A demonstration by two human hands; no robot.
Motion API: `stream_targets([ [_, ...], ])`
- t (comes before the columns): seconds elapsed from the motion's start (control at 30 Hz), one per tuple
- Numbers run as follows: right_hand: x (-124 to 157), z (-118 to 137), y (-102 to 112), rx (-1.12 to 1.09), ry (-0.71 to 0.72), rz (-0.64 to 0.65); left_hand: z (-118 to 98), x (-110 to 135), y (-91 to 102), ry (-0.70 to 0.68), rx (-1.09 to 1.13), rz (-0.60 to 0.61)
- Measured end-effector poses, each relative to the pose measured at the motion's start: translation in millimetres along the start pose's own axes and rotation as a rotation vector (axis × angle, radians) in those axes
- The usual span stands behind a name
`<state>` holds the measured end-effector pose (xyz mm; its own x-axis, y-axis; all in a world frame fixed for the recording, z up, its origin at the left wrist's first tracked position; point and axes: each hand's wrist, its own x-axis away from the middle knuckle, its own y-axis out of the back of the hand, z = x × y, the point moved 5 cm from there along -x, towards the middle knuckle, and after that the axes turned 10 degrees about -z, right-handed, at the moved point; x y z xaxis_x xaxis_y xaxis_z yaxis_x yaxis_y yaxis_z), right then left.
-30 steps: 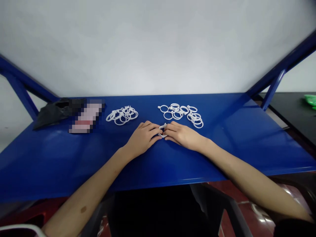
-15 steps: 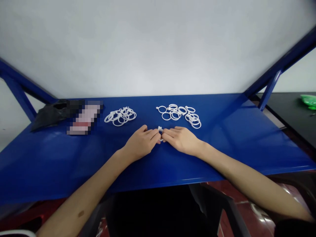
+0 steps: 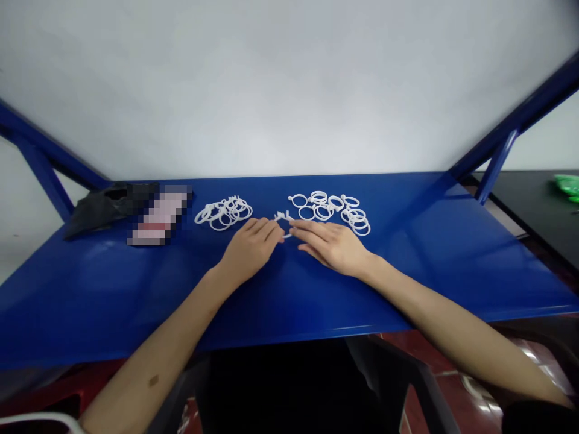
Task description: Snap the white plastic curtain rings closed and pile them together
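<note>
My left hand [image 3: 252, 246] rests on the blue table [image 3: 429, 259] near its middle, fingers closed on a single white plastic ring [image 3: 282, 217] held at the fingertips. My right hand [image 3: 333, 246] lies just to the right with its fingers stretched out, the index tip close to or touching that ring. A pile of several white rings [image 3: 224, 212] lies behind and left of my left hand. A second, wider spread of white rings [image 3: 332, 208] lies behind my right hand.
A black plastic bag [image 3: 102, 204] and a blurred pinkish flat object [image 3: 158, 217] sit at the table's far left. Blue frame struts [image 3: 497, 158] rise at both back corners. A black table [image 3: 534, 208] with something green [image 3: 567, 184] stands to the right.
Both hands moved away from me and slightly left, carrying the ring toward the gap between the piles. My right hand's fingers have straightened off the ring; my left hand keeps it.
</note>
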<state>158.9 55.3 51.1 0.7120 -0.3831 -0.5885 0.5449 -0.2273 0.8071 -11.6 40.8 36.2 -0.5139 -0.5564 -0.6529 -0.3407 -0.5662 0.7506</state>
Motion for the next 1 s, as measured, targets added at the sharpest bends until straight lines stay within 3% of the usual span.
stream_targets([
  [0.13, 1, -31, 9, 0.063, -0.205, -0.078, 47, 11, 13.3, 0.282, -0.139, -0.088],
  [0.2, 6, -49, 11, 0.150, -0.300, -0.075, 67, 18, 17.7, 0.378, -0.246, -0.071],
  [0.37, 21, -80, 8, 0.256, -0.372, -0.003, 86, 30, 20.0, 0.433, -0.380, -0.024],
  [0.63, 19, -74, -6, 0.181, -0.312, 0.120, 76, 23, 21.7, 0.451, -0.363, -0.079],
  [0.8, 16, -64, 4, 0.106, -0.340, 0.066, 54, 14, 11.0, 0.342, -0.166, -0.050],
  [0.9, 11, -70, 11, 0.088, -0.356, 0.040, 37, 10, 3.8, 0.261, -0.062, -0.010],
  [1.0, -1, -90, 10, 0.101, -0.373, 0.105, 28, 9, -1.3, 0.237, 0.020, 0.040],
])
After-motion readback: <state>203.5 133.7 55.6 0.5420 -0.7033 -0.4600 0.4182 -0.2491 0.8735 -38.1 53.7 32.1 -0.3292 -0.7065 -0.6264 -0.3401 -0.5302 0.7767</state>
